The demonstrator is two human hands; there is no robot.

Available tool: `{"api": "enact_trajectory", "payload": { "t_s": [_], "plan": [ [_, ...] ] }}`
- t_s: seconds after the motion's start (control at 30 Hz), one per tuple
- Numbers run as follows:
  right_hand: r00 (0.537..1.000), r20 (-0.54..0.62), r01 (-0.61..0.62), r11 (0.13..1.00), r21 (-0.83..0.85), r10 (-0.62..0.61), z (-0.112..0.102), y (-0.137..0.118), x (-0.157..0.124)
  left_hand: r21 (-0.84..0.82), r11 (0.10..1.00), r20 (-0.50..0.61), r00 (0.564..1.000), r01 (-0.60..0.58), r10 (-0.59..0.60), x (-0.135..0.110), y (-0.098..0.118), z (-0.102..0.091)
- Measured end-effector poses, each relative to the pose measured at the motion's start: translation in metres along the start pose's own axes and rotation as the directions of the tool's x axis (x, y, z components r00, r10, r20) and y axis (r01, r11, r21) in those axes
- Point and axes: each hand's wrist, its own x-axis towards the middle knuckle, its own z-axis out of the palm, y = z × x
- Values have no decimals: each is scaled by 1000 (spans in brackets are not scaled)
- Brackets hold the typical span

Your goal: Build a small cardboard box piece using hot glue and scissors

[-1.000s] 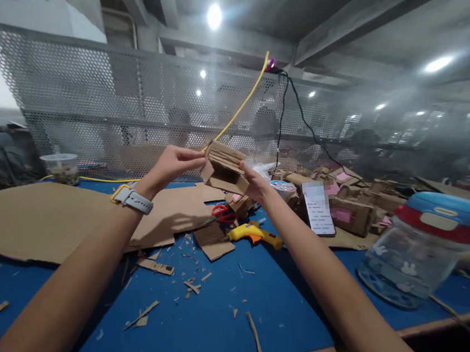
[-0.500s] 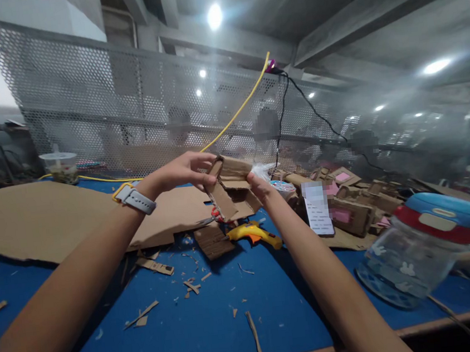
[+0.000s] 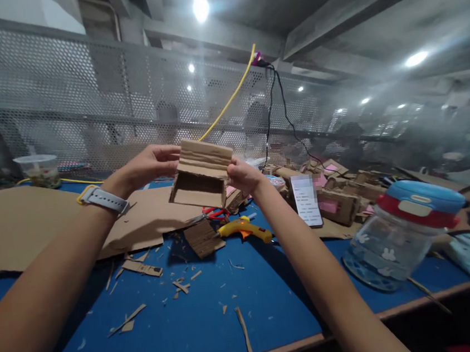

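Both my hands hold a small cardboard box model (image 3: pixel 199 177) up in the air over the blue table (image 3: pixel 200 319). My left hand (image 3: pixel 147 165), with a grey watch on its wrist, pinches the model's left top edge. My right hand (image 3: pixel 241 176) grips its right side. The box's open hollow faces me, with layered cardboard strips on top. Below it lie a yellow glue gun (image 3: pixel 244 230), red scissors (image 3: pixel 214 213) and a dark cardboard scrap (image 3: pixel 202 238).
Large cardboard sheets (image 3: pixel 25 220) cover the left of the table, with scraps scattered in front. A phone (image 3: pixel 306 201) leans on cardboard models (image 3: pixel 342 201) to the right. A clear jar with a blue and red lid (image 3: pixel 400 231) stands at the right edge. A mesh fence runs behind.
I have turned the cardboard model in my hands, so its open hollow now faces me and the layered strips sit on top. The view shifted slightly right and down.
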Motion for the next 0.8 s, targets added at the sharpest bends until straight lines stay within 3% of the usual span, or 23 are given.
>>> {"api": "enact_trajectory", "payload": {
  "t_s": [0.17, 0.27, 0.43, 0.63, 0.8],
  "plan": [
    [997, -78, 12, 1000, 1, -12, 14, -17, 2, -7, 999, -287, 957, -47, 43, 2, 3, 1],
    [993, -105, 51, 999, -3, -52, 19, -20, 3, -6, 1000, -393, 919, -30, 25, 2, 11, 5],
    [986, -135, 87, 994, -70, -96, 23, -26, 2, 19, 998, -449, 892, -60, 62, 1, 25, 11],
    [974, -188, 90, 980, -180, -124, 32, -38, 0, -35, 999, -486, 874, -16, -3, -2, 43, 18],
    [967, -156, 164, 960, -229, -202, 42, -36, 5, 35, 995, -498, 862, -91, 96, -2, 44, 17]
  ]
}}
